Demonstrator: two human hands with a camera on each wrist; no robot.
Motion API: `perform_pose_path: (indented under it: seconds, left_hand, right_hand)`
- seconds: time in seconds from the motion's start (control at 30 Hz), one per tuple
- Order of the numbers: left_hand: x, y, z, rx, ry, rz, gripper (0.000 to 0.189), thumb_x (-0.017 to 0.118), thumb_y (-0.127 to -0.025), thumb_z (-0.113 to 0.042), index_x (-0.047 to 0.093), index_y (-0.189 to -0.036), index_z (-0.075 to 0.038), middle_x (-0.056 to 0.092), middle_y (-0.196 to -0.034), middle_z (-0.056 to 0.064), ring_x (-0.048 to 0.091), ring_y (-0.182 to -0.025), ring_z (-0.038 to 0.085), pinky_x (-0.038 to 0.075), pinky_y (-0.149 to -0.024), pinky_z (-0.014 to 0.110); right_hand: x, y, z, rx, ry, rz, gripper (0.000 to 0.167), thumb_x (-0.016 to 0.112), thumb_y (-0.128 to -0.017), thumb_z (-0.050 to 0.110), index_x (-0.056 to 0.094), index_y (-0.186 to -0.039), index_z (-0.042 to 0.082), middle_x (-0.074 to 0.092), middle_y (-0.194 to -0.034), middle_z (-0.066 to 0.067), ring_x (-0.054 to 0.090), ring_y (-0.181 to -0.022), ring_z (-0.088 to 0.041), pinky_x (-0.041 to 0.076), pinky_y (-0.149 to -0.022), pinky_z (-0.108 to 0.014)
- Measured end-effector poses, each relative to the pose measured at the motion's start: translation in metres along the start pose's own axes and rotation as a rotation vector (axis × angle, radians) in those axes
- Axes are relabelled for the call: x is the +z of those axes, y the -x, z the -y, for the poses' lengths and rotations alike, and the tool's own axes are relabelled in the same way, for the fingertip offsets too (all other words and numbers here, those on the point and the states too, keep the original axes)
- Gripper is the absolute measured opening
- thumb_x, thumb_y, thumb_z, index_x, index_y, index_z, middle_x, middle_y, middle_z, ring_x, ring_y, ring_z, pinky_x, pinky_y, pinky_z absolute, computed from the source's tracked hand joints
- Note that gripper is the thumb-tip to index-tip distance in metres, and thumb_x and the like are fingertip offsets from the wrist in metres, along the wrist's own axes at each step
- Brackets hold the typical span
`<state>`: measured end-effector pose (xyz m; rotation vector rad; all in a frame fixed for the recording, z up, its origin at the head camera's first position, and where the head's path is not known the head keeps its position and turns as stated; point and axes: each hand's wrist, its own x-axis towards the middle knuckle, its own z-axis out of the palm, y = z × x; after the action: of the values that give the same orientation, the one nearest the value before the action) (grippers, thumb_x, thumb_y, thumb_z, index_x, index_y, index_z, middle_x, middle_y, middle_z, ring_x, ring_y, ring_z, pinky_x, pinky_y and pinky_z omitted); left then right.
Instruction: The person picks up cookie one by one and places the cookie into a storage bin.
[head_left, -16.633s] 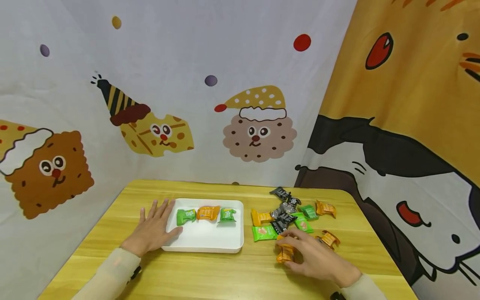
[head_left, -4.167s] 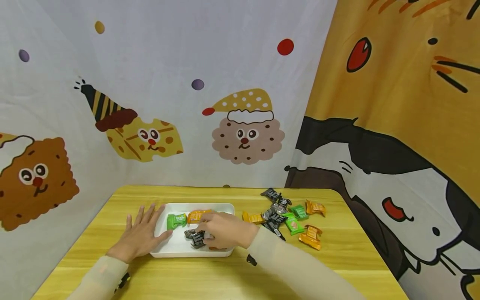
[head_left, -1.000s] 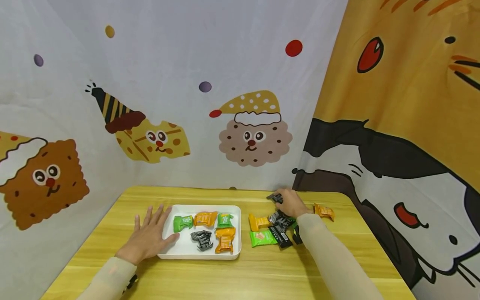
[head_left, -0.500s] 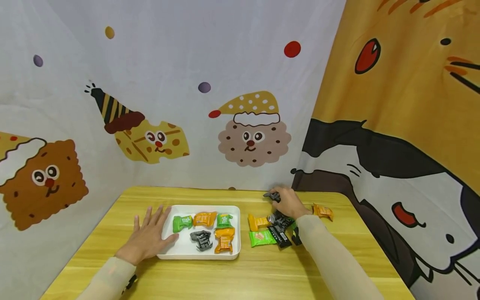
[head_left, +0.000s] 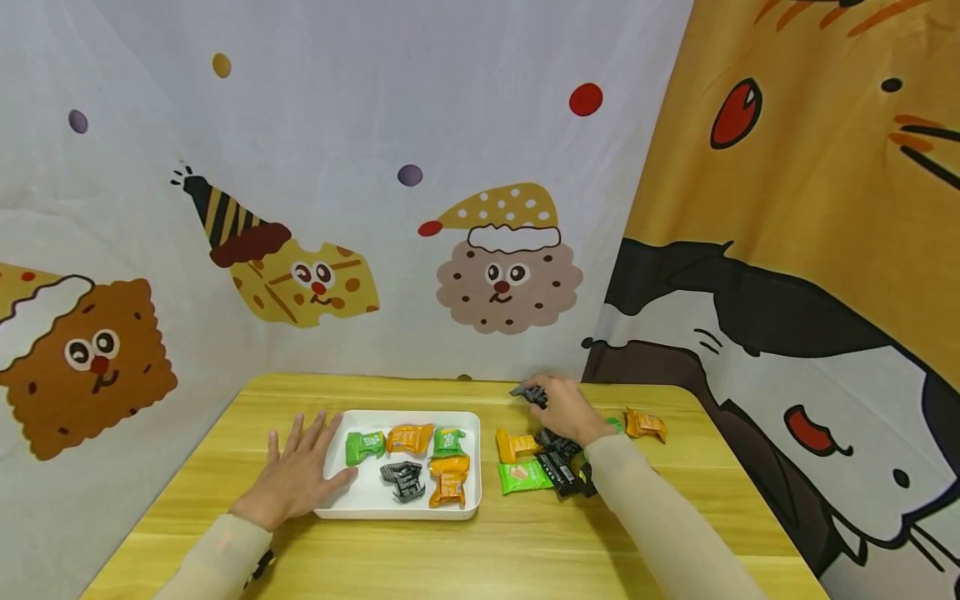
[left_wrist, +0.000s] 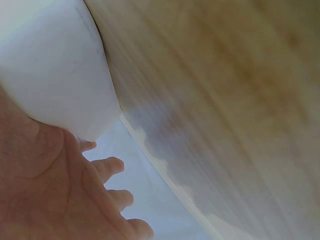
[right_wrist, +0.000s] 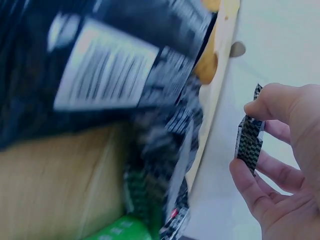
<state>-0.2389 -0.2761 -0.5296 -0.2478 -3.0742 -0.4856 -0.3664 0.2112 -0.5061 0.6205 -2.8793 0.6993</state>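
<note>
My right hand (head_left: pixel 567 410) pinches a small black-wrapped candy (head_left: pixel 531 394) near the table's back edge, above a loose pile. In the right wrist view, thumb and fingers grip the candy's checkered wrapper (right_wrist: pixel 249 145). My left hand (head_left: pixel 296 475) lies with spread fingers at the left rim of a white tray (head_left: pixel 397 513). Inside, a green candy (head_left: pixel 365 447), an orange candy (head_left: pixel 409 437) and another green candy (head_left: pixel 448 442) make the back row. In front of them are a black candy (head_left: pixel 405 481) and an upright-lying orange candy (head_left: pixel 450 482).
Right of the tray, the pile shows an orange candy (head_left: pixel 516 446), a bright green packet (head_left: pixel 524 477) and black packets (head_left: pixel 558 472), partly hidden by my right arm. Another orange candy (head_left: pixel 646 423) lies farther right. A cartoon-printed cloth (head_left: pixel 480 100) hangs behind the wooden table (head_left: pixel 375 558).
Over the longer span, a black and an orange candy were added to the tray. In the last second my right hand moved left with its black candy. The left hand stayed put.
</note>
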Motion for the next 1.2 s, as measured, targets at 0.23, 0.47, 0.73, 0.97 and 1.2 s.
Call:
perform_pose_path:
  seconds: [0.23,0.47,0.73,0.97,1.2]
  left_hand:
    - [0.000,-0.001,-0.001,0.000,0.002,0.002,0.107,0.069,-0.108,-0.071,0.028,-0.185,-0.010,0.022,-0.191,0.032,0.010,-0.176,0.068,0.004,-0.133,0.096]
    - [0.001,-0.001,-0.001,-0.002,0.011,0.013,0.106,0.069,-0.109,-0.071,0.026,-0.186,-0.011,0.020,-0.191,0.033,0.008,-0.176,0.068,0.002,-0.133,0.096]
    - [0.000,-0.001,0.001,0.000,0.011,0.006,0.103,0.067,-0.110,-0.069,0.028,-0.186,-0.011,0.019,-0.191,0.033,0.008,-0.176,0.068,0.002,-0.134,0.095]
    - [-0.003,0.000,0.003,0.002,0.017,0.008,0.101,0.067,-0.111,-0.068,0.029,-0.185,-0.011,0.020,-0.191,0.034,0.006,-0.175,0.070,0.002,-0.133,0.096]
    - [-0.007,0.000,0.004,0.004,0.005,0.022,0.096,0.064,-0.113,-0.066,0.030,-0.185,-0.012,0.021,-0.191,0.033,0.007,-0.176,0.069,0.002,-0.134,0.095]
  right_hand:
    - [0.001,0.004,0.020,-0.020,0.023,-0.001,0.044,0.085,-0.108,0.015,0.076,-0.151,0.011,0.071,-0.156,-0.024,0.078,-0.126,-0.040,0.068,-0.104,-0.057]
    - [0.001,0.005,0.038,-0.053,0.038,0.012,0.045,0.085,-0.108,0.015,0.076,-0.152,0.012,0.072,-0.155,-0.023,0.075,-0.137,-0.044,0.067,-0.112,-0.061]
    - [0.004,0.005,0.067,-0.162,0.045,0.001,0.044,0.086,-0.106,0.014,0.077,-0.150,0.013,0.075,-0.149,-0.022,0.076,-0.133,-0.040,0.069,-0.109,-0.056]
    - [0.011,0.004,0.097,-0.243,0.069,0.041,0.046,0.086,-0.107,0.017,0.075,-0.152,0.016,0.076,-0.149,-0.019,0.078,-0.131,-0.038,0.070,-0.108,-0.052]
    - [0.017,0.006,0.123,-0.313,0.068,0.094,0.045,0.086,-0.107,0.015,0.075,-0.151,0.013,0.078,-0.145,-0.016,0.080,-0.122,-0.029,0.072,-0.097,-0.037]
